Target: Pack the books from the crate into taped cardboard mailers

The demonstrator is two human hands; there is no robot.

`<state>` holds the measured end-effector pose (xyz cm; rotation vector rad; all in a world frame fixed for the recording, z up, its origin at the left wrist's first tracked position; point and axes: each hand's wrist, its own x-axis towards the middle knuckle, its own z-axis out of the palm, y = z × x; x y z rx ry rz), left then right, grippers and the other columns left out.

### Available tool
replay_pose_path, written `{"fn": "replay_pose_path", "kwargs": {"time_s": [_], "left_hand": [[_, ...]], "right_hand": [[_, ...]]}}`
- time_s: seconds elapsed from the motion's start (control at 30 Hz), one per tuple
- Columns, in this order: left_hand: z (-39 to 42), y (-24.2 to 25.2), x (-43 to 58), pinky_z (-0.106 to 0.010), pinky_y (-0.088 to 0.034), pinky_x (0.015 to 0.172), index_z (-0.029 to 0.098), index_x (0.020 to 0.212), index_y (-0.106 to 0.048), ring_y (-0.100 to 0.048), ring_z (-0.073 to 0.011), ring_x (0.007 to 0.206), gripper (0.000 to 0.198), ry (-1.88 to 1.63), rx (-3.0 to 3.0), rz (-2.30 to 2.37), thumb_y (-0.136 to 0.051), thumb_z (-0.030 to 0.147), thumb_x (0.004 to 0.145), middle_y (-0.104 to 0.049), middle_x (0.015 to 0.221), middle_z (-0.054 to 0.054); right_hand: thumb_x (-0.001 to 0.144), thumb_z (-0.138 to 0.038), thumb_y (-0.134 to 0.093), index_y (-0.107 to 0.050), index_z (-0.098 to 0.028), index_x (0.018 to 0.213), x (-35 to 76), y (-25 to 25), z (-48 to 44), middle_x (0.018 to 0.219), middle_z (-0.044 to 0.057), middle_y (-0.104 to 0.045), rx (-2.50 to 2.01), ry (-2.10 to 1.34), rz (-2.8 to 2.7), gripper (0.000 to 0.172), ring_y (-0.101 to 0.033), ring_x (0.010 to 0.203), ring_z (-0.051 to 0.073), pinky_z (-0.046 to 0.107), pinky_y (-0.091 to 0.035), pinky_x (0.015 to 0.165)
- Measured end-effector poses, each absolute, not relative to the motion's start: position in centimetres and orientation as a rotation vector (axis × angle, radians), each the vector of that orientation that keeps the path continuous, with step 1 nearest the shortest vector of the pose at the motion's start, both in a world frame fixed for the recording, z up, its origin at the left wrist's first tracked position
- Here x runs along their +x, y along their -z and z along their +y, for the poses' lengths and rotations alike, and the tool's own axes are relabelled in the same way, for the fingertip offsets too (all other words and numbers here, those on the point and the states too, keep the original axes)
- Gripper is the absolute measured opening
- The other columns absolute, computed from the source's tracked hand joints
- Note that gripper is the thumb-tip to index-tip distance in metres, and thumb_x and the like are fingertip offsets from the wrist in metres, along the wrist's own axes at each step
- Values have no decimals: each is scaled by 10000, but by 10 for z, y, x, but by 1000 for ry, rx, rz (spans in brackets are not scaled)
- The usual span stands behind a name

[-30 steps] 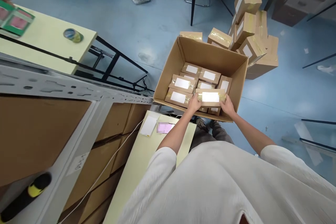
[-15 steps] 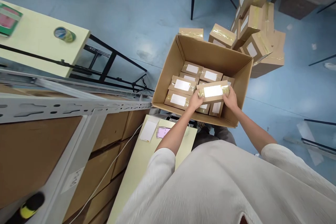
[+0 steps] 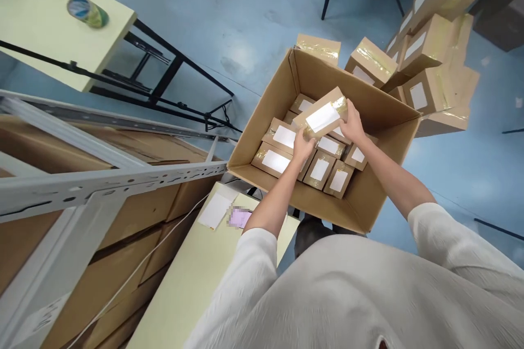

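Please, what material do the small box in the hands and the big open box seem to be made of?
The small box: brown cardboard, matt, with a white paper label and glossy clear tape that glints at its ends. The big open box: plain brown cardboard, matt, probably corrugated, judging by its stiff upright flaps.

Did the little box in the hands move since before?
Yes. The small box, held by the left hand and right hand, has gone from the big carton's near wall up toward its middle, above the packed boxes.
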<state>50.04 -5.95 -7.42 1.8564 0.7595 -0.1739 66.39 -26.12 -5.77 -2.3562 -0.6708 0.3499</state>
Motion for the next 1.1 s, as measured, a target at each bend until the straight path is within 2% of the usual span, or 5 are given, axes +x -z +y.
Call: {"fn": "replay_pose_path", "kwargs": {"time_s": [0.3,0.47,0.67,1.0,1.1], "left_hand": [[-33,117,512,-395,-428,1323,207,1713,-458,-499,-293,1585,786,3,1756,998,-685,237,961,-485,1723,-143],[-30,135,515,-404,-341,1383,223,1609,-559,-372,-264,1669,634,20,1828,993,-615,173,980,-441,1744,-116],[-24,145,505,-446,-319,1397,247,1536,-592,-434,-262,1624,621,76,1815,984,-582,104,932,-516,1673,-111],[-8,151,486,-486,-303,1406,245,1465,-629,-349,-280,1677,566,88,1804,1024,-589,98,920,-495,1687,-110],[-7,148,480,-467,-315,1399,233,1450,-636,-394,-278,1650,547,96,1795,1012,-577,92,925,-501,1679,-120]], "right_hand": [[996,-712,-607,-179,-286,1808,724,138,-148,1905,14,-8,-2199,-485,-926,1012,88,1740,440,718,-10,1383],[947,-686,-688,-192,-226,1805,675,186,-129,1900,117,-11,-2152,-738,-647,1092,-104,1743,429,667,-152,1394],[980,-572,-610,-22,-256,1821,644,222,-122,1877,98,-204,-2080,-847,-459,1074,-182,1740,341,691,-223,1371],[953,-678,-651,-310,-350,1787,637,241,-107,1856,79,-280,-2212,-925,-600,959,-390,1638,482,741,-375,1298],[960,-668,-643,-350,-337,1775,641,236,-112,1846,82,-309,-2212,-967,-645,927,-395,1638,475,737,-352,1315]]}}
